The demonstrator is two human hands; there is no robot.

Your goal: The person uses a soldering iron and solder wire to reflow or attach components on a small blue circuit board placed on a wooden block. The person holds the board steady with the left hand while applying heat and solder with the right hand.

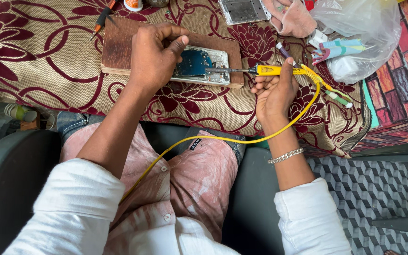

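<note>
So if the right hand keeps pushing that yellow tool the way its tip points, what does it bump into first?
The right hand aims the yellow soldering iron leftward. Its metal tip already lies over the opened phone on the wooden board, so probably the blue circuit board first, then the left hand. Tip height is unclear.

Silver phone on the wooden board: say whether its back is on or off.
Off. The silver phone lies opened on the wooden board, its blue circuit board exposed.

Counting now: 2 hands showing, 1 soldering iron, 2 opened phones, 1 wooden board, 1 plastic bag, 1 screwdriver.
</note>
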